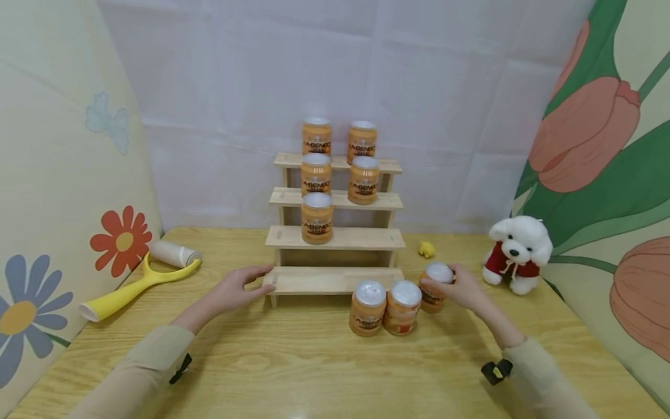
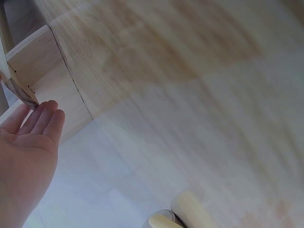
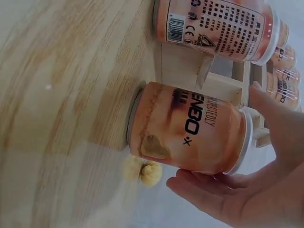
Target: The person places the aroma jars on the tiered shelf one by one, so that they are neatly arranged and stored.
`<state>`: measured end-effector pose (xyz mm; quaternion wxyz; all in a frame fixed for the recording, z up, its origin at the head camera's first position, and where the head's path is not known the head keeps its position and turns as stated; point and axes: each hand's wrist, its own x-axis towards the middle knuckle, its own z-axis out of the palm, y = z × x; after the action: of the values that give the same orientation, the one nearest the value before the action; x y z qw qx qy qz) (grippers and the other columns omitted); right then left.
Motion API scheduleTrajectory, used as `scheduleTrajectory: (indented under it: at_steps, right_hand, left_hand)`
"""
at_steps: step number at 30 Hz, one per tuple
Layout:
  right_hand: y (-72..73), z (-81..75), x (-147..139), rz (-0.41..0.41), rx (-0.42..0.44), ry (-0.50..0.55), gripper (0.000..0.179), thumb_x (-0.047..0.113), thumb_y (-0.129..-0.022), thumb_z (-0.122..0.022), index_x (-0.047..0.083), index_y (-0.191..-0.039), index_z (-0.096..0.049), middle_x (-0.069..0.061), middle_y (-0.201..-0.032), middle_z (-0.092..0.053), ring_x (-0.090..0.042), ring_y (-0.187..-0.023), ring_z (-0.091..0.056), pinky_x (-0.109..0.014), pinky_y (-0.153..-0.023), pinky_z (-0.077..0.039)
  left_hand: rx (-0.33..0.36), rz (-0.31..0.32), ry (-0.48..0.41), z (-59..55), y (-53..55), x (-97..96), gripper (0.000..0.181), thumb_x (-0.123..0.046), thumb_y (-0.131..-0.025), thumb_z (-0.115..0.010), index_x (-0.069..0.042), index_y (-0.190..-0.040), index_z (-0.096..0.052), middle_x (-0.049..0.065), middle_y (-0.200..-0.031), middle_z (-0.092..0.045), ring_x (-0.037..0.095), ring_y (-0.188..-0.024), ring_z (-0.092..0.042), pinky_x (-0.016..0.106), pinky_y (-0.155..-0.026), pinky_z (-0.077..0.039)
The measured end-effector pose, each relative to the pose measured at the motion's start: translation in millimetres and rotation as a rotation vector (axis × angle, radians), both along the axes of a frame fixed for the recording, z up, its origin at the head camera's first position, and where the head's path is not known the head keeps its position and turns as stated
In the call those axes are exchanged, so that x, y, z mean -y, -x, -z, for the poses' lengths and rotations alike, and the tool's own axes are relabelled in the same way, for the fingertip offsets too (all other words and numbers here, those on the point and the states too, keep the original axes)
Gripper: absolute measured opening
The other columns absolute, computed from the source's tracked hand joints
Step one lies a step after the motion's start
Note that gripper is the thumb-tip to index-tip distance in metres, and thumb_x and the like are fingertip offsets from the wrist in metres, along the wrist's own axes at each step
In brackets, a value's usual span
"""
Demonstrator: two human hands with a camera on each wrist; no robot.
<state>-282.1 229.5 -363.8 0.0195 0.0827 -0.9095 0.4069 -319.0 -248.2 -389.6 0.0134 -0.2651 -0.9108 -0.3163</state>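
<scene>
A stepped wooden shelf [image 1: 335, 237] stands in the middle of the table, with orange cans such as this can [image 1: 317, 220] upright on its upper three steps. My left hand [image 1: 242, 289] touches the left end of the lowest step, fingers fairly straight; in the left wrist view this hand [image 2: 33, 142] meets the board's end. On the table to the right, my right hand [image 1: 463, 289] holds an orange can [image 1: 433, 299] between thumb and fingers. Seen from the right wrist, the held can [image 3: 190, 128] is near its lid in the hand [image 3: 266, 190], its base at the table.
Two more cans, a left one [image 1: 368, 309] and a right one [image 1: 402, 311], stand before the shelf's right front. A small yellow figure [image 1: 426, 249] lies behind the held can. A white plush dog [image 1: 518, 253] sits far right; a yellow-handled lint roller [image 1: 141, 285] lies left.
</scene>
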Motion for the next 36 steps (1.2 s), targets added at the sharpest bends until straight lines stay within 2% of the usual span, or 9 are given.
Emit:
scheduleTrajectory:
  at_steps: [2, 5, 8, 11, 20, 25, 29, 36]
  right_hand:
    - [1.0, -0.5, 2, 0.037, 0.0, -0.028, 0.046, 0.037, -0.085, -0.069, -0.004, -0.106, -0.061, -0.014, -0.086, -0.066, -0.017, -0.069, -0.061, -0.037, -0.06, -0.054]
    - [2.2, -0.7, 4, 0.087, 0.007, -0.068, 0.059, 0.042, -0.083, -0.069, -0.004, -0.117, -0.057, -0.019, -0.099, -0.065, -0.022, -0.08, -0.062, -0.034, -0.064, -0.053]
    - [2.9, 0.6, 4, 0.103, 0.004, -0.07, 0.068, 0.042, -0.083, -0.07, -0.007, -0.126, -0.05, -0.026, -0.113, -0.06, -0.031, -0.094, -0.061, -0.036, -0.071, -0.054]
    - [2.6, 1.7, 1, 0.097, -0.009, -0.048, 0.069, 0.039, -0.082, -0.071, -0.007, -0.129, -0.048, -0.027, -0.119, -0.056, -0.035, -0.101, -0.059, -0.037, -0.074, -0.055]
    - [-1.9, -1.6, -7, 0.057, -0.078, -0.056, 0.058, 0.035, -0.082, -0.073, -0.004, -0.121, -0.057, -0.023, -0.109, -0.063, -0.027, -0.09, -0.062, -0.028, -0.065, -0.053]
    - [-4.0, -14.8, -9, 0.097, -0.106, -0.08, 0.063, 0.038, -0.083, -0.071, -0.007, -0.125, -0.054, -0.028, -0.113, -0.061, -0.034, -0.096, -0.063, -0.033, -0.068, -0.057]
    - [-6.1, -30.2, -9, 0.125, -0.129, -0.094, 0.066, 0.043, -0.083, -0.07, -0.004, -0.127, -0.054, -0.027, -0.116, -0.061, -0.035, -0.099, -0.062, -0.034, -0.069, -0.057]
    - [-3.8, -53.3, -4, 0.091, -0.153, -0.056, 0.063, 0.042, -0.084, -0.068, 0.002, -0.13, -0.053, -0.023, -0.118, -0.06, -0.034, -0.1, -0.059, -0.029, -0.068, -0.053]
  left_hand:
    - [0.002, -0.003, 0.0, -0.1, -0.3, 0.1, 0.062, -0.04, -0.093, -0.057, 0.0, -0.138, -0.045, 0.021, -0.138, -0.048, 0.04, -0.124, -0.048, 0.051, -0.101, -0.044]
    - [0.008, -0.006, -0.001, -0.9, -0.9, -0.4, 0.062, -0.041, -0.093, -0.057, 0.0, -0.138, -0.045, 0.021, -0.138, -0.047, 0.04, -0.124, -0.048, 0.051, -0.102, -0.044]
    - [0.015, -0.004, -0.001, -1.9, -1.5, -1.0, 0.062, -0.041, -0.093, -0.056, -0.001, -0.139, -0.044, 0.021, -0.139, -0.047, 0.041, -0.124, -0.047, 0.051, -0.102, -0.043]
    - [0.019, -0.004, -0.006, -2.4, -1.6, -1.0, 0.062, -0.04, -0.093, -0.056, 0.0, -0.139, -0.044, 0.021, -0.139, -0.046, 0.041, -0.125, -0.046, 0.051, -0.103, -0.042]
    - [0.0, 0.005, -0.014, -1.0, -0.8, -0.8, 0.061, -0.039, -0.093, -0.058, 0.001, -0.137, -0.045, 0.021, -0.138, -0.048, 0.04, -0.123, -0.048, 0.05, -0.102, -0.043]
    - [-0.006, 0.009, -0.023, -0.6, -1.7, -0.1, 0.06, -0.037, -0.093, -0.058, 0.001, -0.137, -0.046, 0.021, -0.137, -0.048, 0.04, -0.123, -0.048, 0.05, -0.102, -0.043]
    - [-0.003, 0.009, -0.022, 0.4, -1.7, 0.3, 0.061, -0.038, -0.093, -0.058, 0.001, -0.138, -0.045, 0.021, -0.138, -0.048, 0.04, -0.124, -0.048, 0.051, -0.102, -0.043]
    - [0.0, 0.002, -0.013, 0.3, -1.7, 0.0, 0.061, -0.039, -0.093, -0.057, 0.001, -0.138, -0.045, 0.021, -0.139, -0.047, 0.041, -0.124, -0.047, 0.051, -0.102, -0.043]
